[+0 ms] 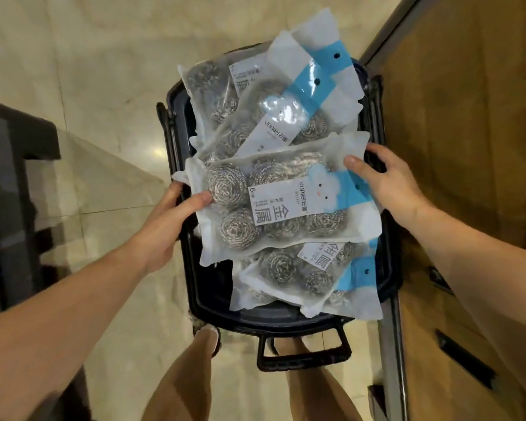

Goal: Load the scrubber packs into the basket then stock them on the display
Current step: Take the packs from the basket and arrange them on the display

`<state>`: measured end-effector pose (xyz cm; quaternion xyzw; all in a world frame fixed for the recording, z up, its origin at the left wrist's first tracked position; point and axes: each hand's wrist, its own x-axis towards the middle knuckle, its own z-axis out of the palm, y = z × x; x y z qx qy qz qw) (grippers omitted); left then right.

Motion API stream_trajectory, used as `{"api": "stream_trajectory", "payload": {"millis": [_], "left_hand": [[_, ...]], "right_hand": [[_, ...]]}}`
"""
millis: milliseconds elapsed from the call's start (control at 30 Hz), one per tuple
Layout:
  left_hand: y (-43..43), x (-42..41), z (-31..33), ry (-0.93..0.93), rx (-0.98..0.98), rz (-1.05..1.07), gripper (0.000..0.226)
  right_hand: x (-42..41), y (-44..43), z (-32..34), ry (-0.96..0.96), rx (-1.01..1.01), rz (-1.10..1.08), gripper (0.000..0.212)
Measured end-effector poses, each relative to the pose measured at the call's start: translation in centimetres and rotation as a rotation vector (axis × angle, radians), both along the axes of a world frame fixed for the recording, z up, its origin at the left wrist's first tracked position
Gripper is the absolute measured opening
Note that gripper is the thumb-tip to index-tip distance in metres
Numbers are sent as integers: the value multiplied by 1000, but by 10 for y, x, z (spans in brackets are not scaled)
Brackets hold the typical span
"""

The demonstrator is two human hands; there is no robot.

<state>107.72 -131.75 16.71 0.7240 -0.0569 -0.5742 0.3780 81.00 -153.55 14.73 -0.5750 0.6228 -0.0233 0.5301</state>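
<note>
so the person is standing over a dark plastic basket [274,317] sitting on a pale tiled floor [104,71], and it's already piled with scrubber packs. both hands are holding the top pack [283,202], which is lying crosswise over the middle of the basket. the left hand [170,220] is pinching the plain white end, thumb pressing on top right by one of the steel wool balls, fingers curling underneath where i can't really see them. the right hand [383,180] is gripping the other end by the blue header strip, thumb lying on top, fingers wrapping round the far edge.

more packs [289,98] are stacking up at the far end of the basket, a couple sticking out past the rim, and another pack [310,278] is lying at the near end, partly under the held one. the basket handle [304,347] is poking out toward the person's legs. there's a brown cardboard box [468,147] sitting right beside the basket on the right, and something dark on the left edge, maybe a stool or shelf, too blurry to tell.
</note>
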Motion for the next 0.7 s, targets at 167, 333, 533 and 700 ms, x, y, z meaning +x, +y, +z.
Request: {"api": "stream_trajectory", "payload": {"millis": [167,333,533,700], "left_hand": [[-3,10,8,42,46,-82,78],[-7,17,17,46,136,-152,72],[-17,23,45,-282,151,-253,87],[-44,22,88,-810,9,-668,99]], "right_hand": [[2,-8,7,-17,49,13,88],[0,-7,9,53,49,49,88],[4,-7,41,166,-122,26,77],[-4,3,85,167,-247,-233,63]]}}
